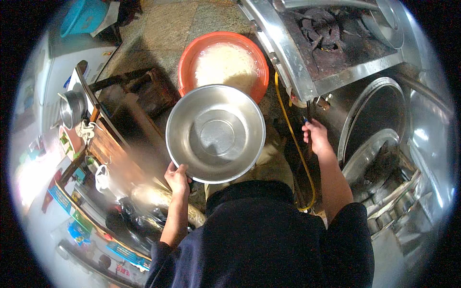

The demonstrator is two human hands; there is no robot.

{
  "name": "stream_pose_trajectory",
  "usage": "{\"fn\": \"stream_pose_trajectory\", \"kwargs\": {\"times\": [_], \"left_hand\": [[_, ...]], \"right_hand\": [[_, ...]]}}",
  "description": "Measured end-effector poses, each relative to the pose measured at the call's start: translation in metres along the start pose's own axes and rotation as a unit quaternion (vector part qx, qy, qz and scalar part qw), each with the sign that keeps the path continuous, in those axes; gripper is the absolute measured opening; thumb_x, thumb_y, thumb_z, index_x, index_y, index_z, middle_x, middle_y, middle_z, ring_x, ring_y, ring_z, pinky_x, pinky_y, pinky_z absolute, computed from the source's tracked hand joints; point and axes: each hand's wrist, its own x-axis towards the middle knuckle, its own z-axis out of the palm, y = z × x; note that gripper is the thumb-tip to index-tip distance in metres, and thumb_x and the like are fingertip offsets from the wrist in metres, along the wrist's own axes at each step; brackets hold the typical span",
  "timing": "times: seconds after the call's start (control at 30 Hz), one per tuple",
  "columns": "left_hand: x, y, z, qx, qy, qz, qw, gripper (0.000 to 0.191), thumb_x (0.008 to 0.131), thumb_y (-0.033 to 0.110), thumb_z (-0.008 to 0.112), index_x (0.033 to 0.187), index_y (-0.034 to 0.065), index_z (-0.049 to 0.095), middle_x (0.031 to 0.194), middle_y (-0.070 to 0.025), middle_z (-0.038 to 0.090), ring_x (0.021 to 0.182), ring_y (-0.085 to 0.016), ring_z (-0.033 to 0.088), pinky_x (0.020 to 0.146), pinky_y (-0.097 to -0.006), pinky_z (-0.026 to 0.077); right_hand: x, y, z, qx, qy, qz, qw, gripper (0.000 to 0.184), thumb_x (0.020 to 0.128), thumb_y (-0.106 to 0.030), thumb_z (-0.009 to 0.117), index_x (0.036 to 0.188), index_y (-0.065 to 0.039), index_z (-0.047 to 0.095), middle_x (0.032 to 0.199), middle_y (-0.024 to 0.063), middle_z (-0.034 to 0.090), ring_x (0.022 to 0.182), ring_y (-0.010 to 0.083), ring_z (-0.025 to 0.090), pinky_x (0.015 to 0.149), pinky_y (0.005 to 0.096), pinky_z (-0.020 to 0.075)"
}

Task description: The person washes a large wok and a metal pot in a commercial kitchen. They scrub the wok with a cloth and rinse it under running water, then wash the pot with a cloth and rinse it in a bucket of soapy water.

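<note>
My left hand [178,179] grips the near left rim of a wide stainless steel basin [216,134], which looks empty and is held in front of my body. Beyond and partly beneath it in the view is an orange-red plastic tub [183,72] on the floor, holding pale noodle-like strands [227,63] in liquid. Off to the right, beside the metal stove's near corner, my right hand [316,135] has its fingers curled near a dark upright rod or hose with a small blue part. Whether the fingers close on it cannot be told.
A metal stove [306,81] with a burner stands at the upper right. A yellow hose [288,118] hangs beside it. Large round metal trays [344,138] lean at the right. On the left are a wooden board [113,144], stacked metal bowls [68,109] and a blue basin [81,18].
</note>
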Motion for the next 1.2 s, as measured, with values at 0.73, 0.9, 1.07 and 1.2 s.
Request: {"fn": "stream_pose_trajectory", "kwargs": {"times": [0.73, 0.9, 1.07, 1.2], "left_hand": [[0.144, 0.031, 0.088, 0.080, -0.076, 0.077, 0.991, 0.021, 0.083, 0.010, 0.071, 0.100, -0.0014, 0.074, 0.084, -0.0143, 0.074, 0.077, -0.021, 0.071, 0.071, -0.0387, 0.058], [0.211, 0.046, 0.133, 0.204, -0.107, 0.091, 0.969, 0.031, 0.078, 0.016, 0.067, 0.100, -0.0052, 0.069, 0.093, -0.0267, 0.072, 0.089, -0.037, 0.073, 0.082, -0.0455, 0.058], [0.259, 0.044, 0.171, 0.244, -0.089, 0.162, 0.952, 0.038, 0.077, 0.012, 0.067, 0.111, -0.0044, 0.066, 0.102, -0.0321, 0.069, 0.102, -0.044, 0.069, 0.091, -0.0512, 0.054], [0.290, 0.040, 0.190, 0.285, -0.110, 0.182, 0.935, 0.088, 0.081, 0.007, 0.068, 0.158, 0.0069, 0.025, 0.098, -0.0285, 0.071, 0.096, -0.046, 0.069, 0.092, -0.0546, 0.053]], "right_hand": [[0.090, -0.020, 0.176, -0.303, -0.079, -0.250, 0.916, 0.054, 0.102, -0.008, 0.053, 0.154, -0.003, 0.040, 0.151, 0.0155, 0.052, 0.128, 0.0272, 0.057, 0.108, 0.0374, 0.0440], [0.203, -0.051, 0.209, -0.510, 0.014, -0.414, 0.754, 0.067, 0.088, 0.006, 0.050, 0.154, -0.001, 0.040, 0.144, 0.0275, 0.055, 0.123, 0.0415, 0.060, 0.102, 0.0455, 0.0468], [0.271, -0.048, 0.223, -0.568, -0.007, -0.364, 0.738, 0.066, 0.086, 0.002, 0.051, 0.152, -0.001, 0.043, 0.145, 0.0281, 0.053, 0.126, 0.0421, 0.058, 0.107, 0.0493, 0.0428], [0.328, -0.026, 0.222, -0.634, 0.026, -0.315, 0.705, 0.068, 0.086, -0.005, 0.052, 0.154, -0.004, 0.042, 0.149, 0.0254, 0.051, 0.129, 0.0407, 0.057, 0.110, 0.0557, 0.0373]]}}
